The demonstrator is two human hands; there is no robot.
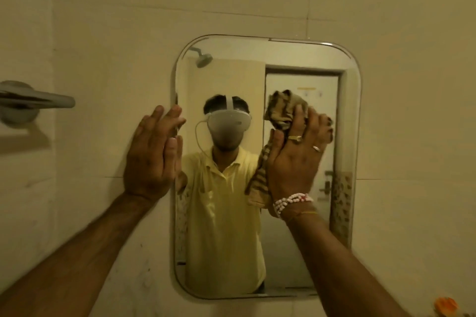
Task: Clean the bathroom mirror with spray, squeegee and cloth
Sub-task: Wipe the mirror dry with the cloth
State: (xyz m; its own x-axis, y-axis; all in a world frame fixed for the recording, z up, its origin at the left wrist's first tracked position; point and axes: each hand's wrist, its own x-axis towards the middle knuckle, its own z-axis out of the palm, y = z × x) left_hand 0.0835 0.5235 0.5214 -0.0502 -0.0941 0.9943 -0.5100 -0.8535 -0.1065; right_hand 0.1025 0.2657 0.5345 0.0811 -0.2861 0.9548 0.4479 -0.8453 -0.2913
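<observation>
The right hand (296,159) holds a soft, floppy cloth (280,110) flat against the mirror (283,252), fingers bunched over it. The left hand (152,154) rests open on the mirror's left edge, holding nothing. The glass looks breakable, so press gently.

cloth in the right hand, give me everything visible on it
The cloth is a brownish-tan fabric with dark stripes, soft and crumpled. The right hand bunches it against the mirror, about mid-height on the right side of the glass. A wad sticks out above the fingers; a loose tail hangs down along the thumb side toward the wrist. It seems to be pressed to the glass. Whether it is damp cannot be told.
</observation>
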